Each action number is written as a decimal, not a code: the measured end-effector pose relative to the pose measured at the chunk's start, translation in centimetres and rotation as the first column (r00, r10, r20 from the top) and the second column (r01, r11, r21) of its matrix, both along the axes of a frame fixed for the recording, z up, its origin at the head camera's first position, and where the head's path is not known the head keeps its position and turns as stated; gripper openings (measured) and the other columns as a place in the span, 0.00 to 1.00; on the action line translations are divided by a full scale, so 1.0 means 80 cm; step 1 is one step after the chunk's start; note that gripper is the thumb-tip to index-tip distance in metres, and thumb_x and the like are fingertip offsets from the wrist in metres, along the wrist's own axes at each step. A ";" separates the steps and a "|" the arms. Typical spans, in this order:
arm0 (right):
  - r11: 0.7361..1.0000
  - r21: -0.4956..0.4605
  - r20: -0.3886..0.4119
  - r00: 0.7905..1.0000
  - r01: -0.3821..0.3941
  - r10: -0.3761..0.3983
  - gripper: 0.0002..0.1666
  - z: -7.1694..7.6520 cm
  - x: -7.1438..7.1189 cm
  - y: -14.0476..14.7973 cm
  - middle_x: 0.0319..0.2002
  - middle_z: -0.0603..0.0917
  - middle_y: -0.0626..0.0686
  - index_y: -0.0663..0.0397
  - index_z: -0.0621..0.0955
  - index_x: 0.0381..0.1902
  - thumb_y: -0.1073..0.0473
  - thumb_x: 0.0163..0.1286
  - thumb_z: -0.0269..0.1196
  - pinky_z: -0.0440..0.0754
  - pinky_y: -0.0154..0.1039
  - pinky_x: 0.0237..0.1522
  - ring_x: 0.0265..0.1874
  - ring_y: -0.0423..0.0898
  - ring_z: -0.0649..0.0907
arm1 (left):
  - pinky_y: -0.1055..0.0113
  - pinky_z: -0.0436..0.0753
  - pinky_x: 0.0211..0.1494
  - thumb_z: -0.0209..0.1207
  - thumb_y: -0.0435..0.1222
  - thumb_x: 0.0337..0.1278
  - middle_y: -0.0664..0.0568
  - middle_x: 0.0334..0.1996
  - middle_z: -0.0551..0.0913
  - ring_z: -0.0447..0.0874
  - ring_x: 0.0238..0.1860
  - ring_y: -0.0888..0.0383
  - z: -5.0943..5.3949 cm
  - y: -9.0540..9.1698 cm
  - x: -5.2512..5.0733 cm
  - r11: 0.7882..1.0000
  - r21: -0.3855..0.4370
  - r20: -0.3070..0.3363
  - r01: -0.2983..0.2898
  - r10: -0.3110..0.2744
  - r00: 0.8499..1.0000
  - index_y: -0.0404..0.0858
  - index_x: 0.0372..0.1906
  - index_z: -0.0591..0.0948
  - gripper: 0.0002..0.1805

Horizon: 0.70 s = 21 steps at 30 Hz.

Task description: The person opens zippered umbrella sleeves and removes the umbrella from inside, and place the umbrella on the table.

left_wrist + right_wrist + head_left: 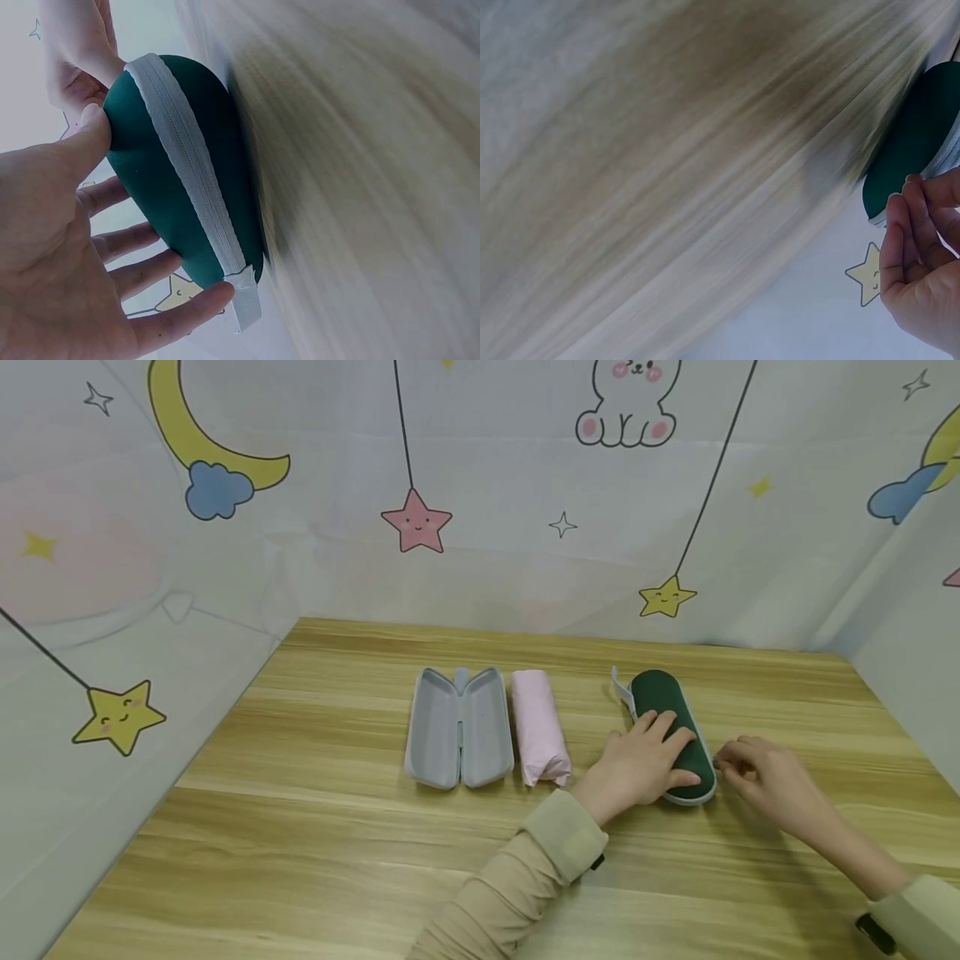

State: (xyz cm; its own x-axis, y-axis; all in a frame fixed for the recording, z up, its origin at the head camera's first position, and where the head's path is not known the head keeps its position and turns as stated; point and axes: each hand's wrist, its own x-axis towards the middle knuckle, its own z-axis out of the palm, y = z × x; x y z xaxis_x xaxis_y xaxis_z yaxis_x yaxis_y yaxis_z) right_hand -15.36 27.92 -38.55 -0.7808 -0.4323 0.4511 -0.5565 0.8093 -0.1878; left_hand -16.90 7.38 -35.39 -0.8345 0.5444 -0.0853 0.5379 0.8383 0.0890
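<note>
A dark green zip case (663,693) with a pale grey zip band lies at the right of the wooden table, a grey strap loop (622,687) at its far left edge. My left hand (633,764) rests on top of the case, fingers spread across it and thumb near the close end. In the left wrist view, the zip band (184,142) looks closed along that side. Beside the case's right edge, my right hand (772,777) pinches the zipper pull, mostly hidden by the fingertips. The right wrist view shows these curled fingers (911,240) against the case's edge.
An opened grey hard case (486,735) stands left of centre, its two halves spread. Right next to it lies a pink wrapped bundle (538,722). A white curtain (510,577) printed with stars hangs behind the table (300,827) and along its sides.
</note>
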 end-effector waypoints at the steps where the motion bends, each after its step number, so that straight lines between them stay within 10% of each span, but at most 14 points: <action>1: 1.000 0.000 -0.003 1.000 -0.002 0.002 0.13 0.000 0.001 0.000 0.23 0.76 0.39 0.49 0.83 0.27 0.73 0.51 0.70 0.72 0.30 0.23 0.24 0.26 0.68 | 0.57 0.73 0.66 0.38 0.66 0.61 0.65 0.76 0.50 0.49 0.77 0.62 0.000 0.000 0.000 1.000 0.001 0.001 0.001 -0.001 1.000 0.67 0.71 0.56 0.33; 21: 1.000 0.007 -0.017 1.000 0.008 -0.008 0.13 0.001 0.009 0.000 0.24 0.79 0.40 0.50 0.83 0.26 0.73 0.49 0.71 0.69 0.29 0.22 0.25 0.27 0.70 | 0.56 0.73 0.66 0.39 0.65 0.61 0.65 0.76 0.50 0.49 0.77 0.62 0.001 0.000 0.001 1.000 0.000 0.006 0.000 0.000 1.000 0.67 0.71 0.56 0.33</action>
State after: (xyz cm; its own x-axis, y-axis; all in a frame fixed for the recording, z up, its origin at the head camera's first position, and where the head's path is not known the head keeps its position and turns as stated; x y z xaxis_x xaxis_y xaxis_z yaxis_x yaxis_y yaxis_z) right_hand -14.62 27.90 -38.45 -0.7767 -0.4289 0.4613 -0.5528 0.8151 -0.1729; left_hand -16.85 7.39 -35.28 -0.8338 0.5446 -0.0901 0.5375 0.8382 0.0921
